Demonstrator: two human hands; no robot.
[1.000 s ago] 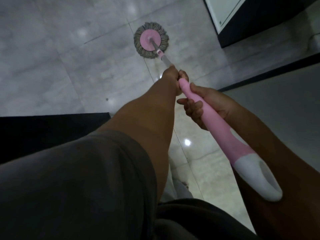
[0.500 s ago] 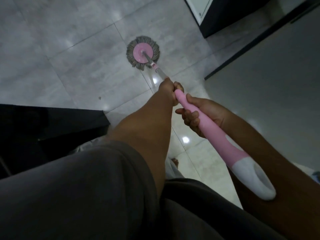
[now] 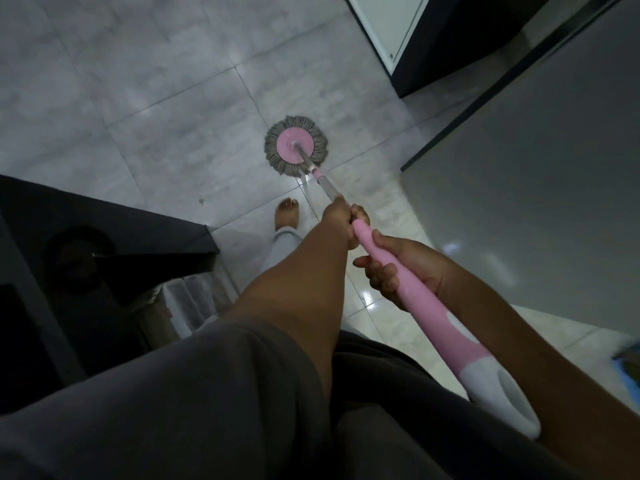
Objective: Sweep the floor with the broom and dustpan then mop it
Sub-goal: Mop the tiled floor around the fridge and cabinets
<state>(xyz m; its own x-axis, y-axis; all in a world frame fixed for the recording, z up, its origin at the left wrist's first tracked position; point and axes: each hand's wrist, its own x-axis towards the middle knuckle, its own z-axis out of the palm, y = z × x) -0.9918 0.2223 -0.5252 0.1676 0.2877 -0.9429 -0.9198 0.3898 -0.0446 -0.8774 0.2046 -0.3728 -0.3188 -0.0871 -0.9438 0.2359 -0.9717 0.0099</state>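
A: On the floor (image 3: pixel 156 133), what is entered first?

B: Item 1, mop head (image 3: pixel 296 150). Round pink disc ringed with grey strands, lying flat on the pale tiles, over a tile joint.

A: And its pole?

B: Item 2, metal shaft (image 3: pixel 327 185). Rises from the centre of the mop head and slants toward the lower right. Item 3, pink grip (image 3: pixel 415 299), follows on from the shaft. Its white tip (image 3: pixel 502 400) is the part farthest from the mop head.

A: Hands?

B: Left hand (image 3: pixel 337 216): fingers wrapped round the pole where the shaft meets the pink grip, the nearer of the two to the mop head. Right hand (image 3: pixel 398 268): fingers curled round the pink grip just behind, farther from the mop head. Both are holding the pole.

A: Remainder?

B: Bare foot (image 3: pixel 286 214): on the tiles below the mop head, near it but apart. Dark furniture (image 3: pixel 104 244): well to the lower left of the mop head. Black cabinet (image 3: pixel 450 46) with a white panel (image 3: pixel 384 22): above and right of the mop head. Grey wall (image 3: pixel 536 185): right of the mop head. Grey sleeve (image 3: pixel 173 393): on the left arm, far below the mop head.
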